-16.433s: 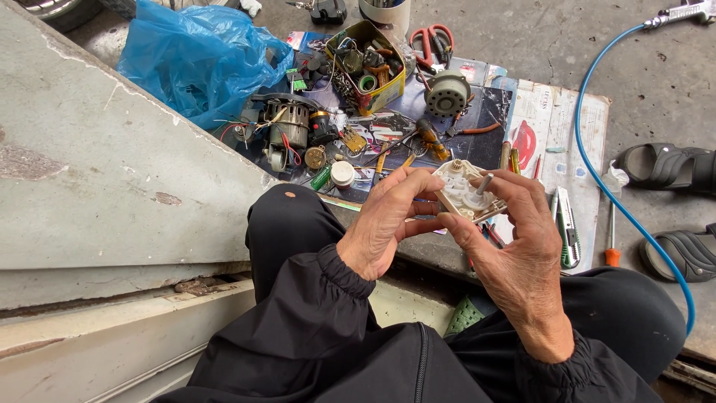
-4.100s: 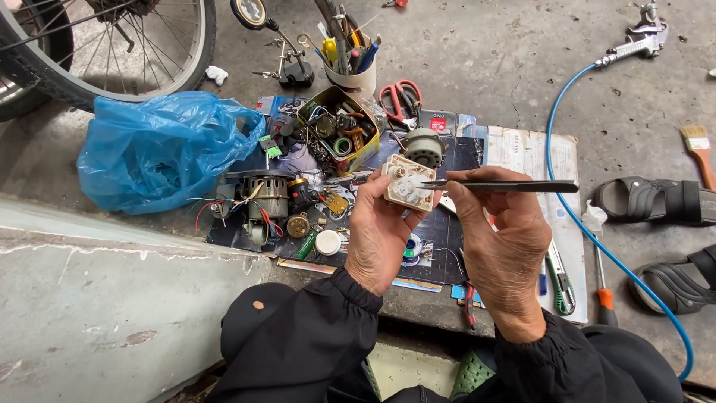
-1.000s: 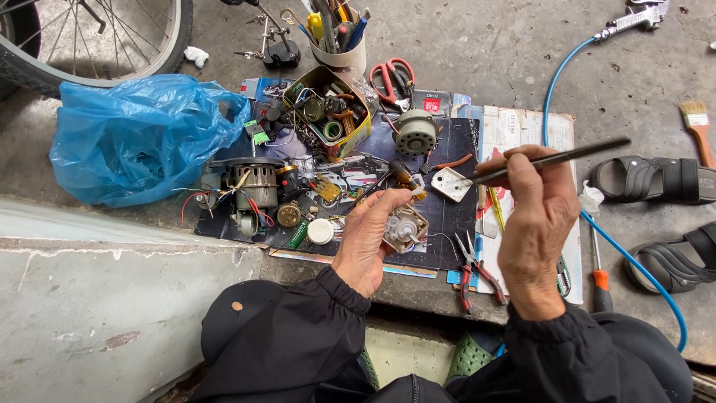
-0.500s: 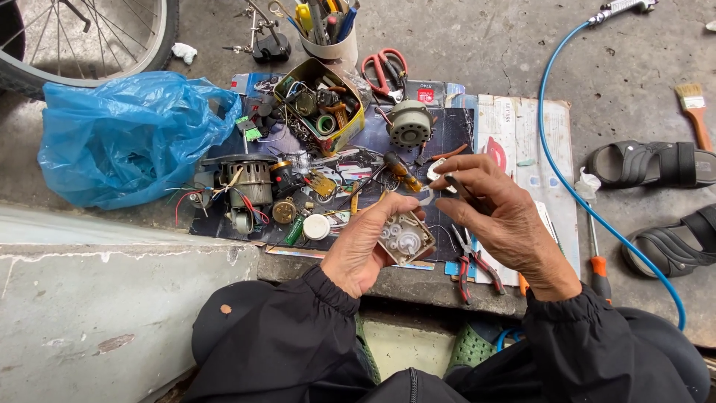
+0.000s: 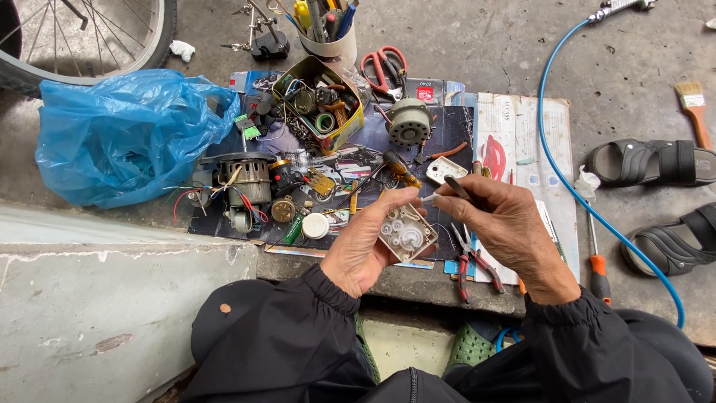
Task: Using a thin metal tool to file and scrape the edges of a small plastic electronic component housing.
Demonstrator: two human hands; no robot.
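Observation:
My left hand holds a small square white gearbox, open side up, with several little white gears showing inside. My right hand pinches a thin dark tool, its pale tip just above the gearbox's upper edge. A white lid piece lies on the dark mat just beyond my hands. Both sleeves are black.
The mat carries a small electric motor, a round grey motor, a yellow tin of parts, red scissors and red-handled pliers. A blue plastic bag lies left, a blue hose and black sandals right.
The long dark tool has come down from raised at the right to the gearbox, which my left hand has lifted nearer. The white lid now lies on the mat.

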